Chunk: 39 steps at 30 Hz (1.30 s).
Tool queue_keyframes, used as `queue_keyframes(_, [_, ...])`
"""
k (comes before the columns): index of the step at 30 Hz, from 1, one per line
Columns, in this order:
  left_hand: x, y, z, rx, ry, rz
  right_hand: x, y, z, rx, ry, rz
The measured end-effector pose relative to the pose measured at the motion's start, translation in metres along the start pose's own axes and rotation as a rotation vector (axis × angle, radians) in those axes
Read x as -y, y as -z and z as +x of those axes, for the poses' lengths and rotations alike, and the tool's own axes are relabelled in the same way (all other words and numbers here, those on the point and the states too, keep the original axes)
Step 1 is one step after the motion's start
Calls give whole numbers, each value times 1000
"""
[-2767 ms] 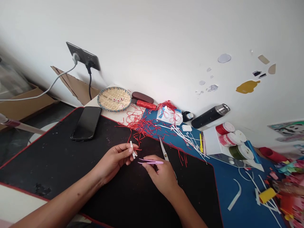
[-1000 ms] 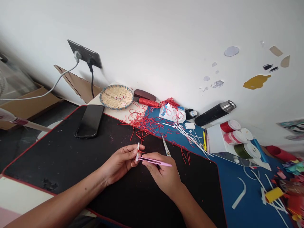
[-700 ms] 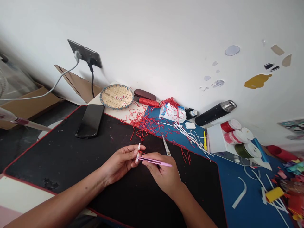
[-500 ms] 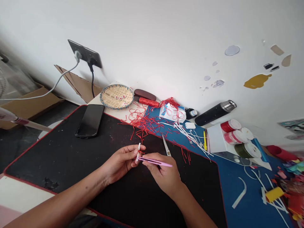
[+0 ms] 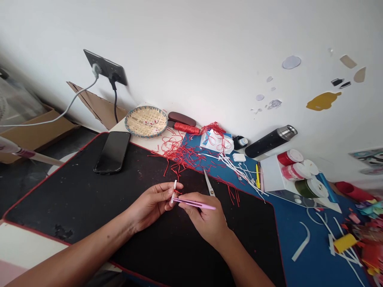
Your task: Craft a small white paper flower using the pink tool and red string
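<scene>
My left hand [image 5: 157, 201] pinches a small, narrow white strip [image 5: 174, 191] with red cord around its middle. In my right hand [image 5: 206, 215] is a pair of pink tweezers [image 5: 194, 203], closed in the fingers, with the tips touching or very near the lower part of the strip. Both hands are above the black mat [image 5: 83, 207]. Scissors [image 5: 210, 187] lie just beyond my right hand, their handles hidden by it. A heap of cut red cord pieces [image 5: 185, 155] spreads past my fingertips.
A black phone [image 5: 113, 152] lies on the mat's left. Behind are a woven basket [image 5: 146, 121], a red thread spool [image 5: 187, 128] and white cords [image 5: 236, 167]. A black flask [image 5: 269, 141] and paint jars [image 5: 295, 171] stand to the right. Coloured scraps [image 5: 371, 247] lie far right.
The view has shifted very slightly. Both hands keep their hold on the white strip and the tweezers, with almost no visible movement.
</scene>
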State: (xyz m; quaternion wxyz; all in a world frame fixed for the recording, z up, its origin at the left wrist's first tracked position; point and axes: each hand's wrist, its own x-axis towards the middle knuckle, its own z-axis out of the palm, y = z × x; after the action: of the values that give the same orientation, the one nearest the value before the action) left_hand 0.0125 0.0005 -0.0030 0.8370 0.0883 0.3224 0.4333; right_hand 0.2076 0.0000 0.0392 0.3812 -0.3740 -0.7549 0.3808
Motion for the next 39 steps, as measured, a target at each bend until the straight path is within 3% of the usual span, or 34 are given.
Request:
queue_keyframes(9, [-2, -3, -1, 9, -14, 51, 2, 2, 0, 68, -65, 14])
queue_keyframes(19, [-3, -3, -4, 88, -22, 262, 7, 14, 9, 163, -269, 135])
queue_keyframes(26, [-6, -1, -5, 138, -40, 458, -10, 13, 1, 241, -666, 443])
queue_keyframes(32, [-7, -2, -5, 191, -23, 552, -18, 8, -3, 259, -821, 705])
queue_keyframes(39, [-6, -7, -6, 220, 50, 617, -19, 11, -6, 305, -1023, 825])
